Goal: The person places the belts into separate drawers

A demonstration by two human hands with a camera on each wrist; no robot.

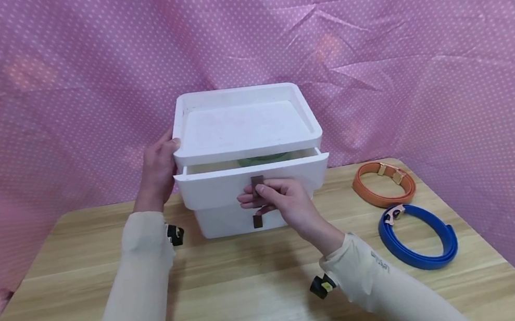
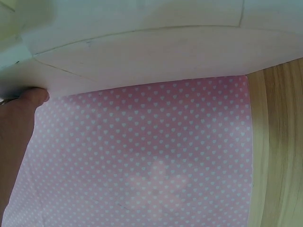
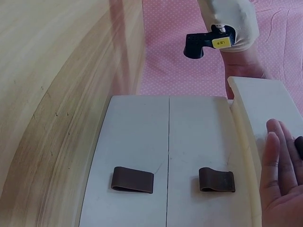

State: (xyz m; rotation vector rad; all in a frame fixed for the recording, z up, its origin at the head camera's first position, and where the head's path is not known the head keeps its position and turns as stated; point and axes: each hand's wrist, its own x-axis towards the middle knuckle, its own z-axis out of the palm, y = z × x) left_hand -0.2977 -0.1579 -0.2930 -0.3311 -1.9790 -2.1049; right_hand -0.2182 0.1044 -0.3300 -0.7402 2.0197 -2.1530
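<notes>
From where I stand, the right hand (image 1: 285,199) pinches the brown pull tab (image 1: 257,180) of the top drawer (image 1: 213,188), thumb laid over the near face. The drawer lies just beyond that hand, its long side running crosswise, left to right, so the pull line comes straight back toward the person. The right hand is the nearer of the 2, at about the middle of the drawer's front; the left hand (image 1: 156,166) lies off to its left, against the side of the white box (image 1: 247,151), thumb at the top rim (its fingertips are hidden from me).

The drawer is white and smooth, with rounded corners, and stands partly out beneath the box's shallow tray top. Through the gap, beyond the right hand, something green (image 1: 264,158) shows inside; I can't tell what. Below the right hand, 2 more drawers sit closed, each with a looped brown tab, the middle tab (image 3: 216,179) and the bottom tab (image 3: 132,179).

To the right hand's right, on the bench (image 1: 232,278), lie 2 coiled belts: an orange belt (image 1: 379,200) and, nearer, a blue belt (image 1: 430,262).
</notes>
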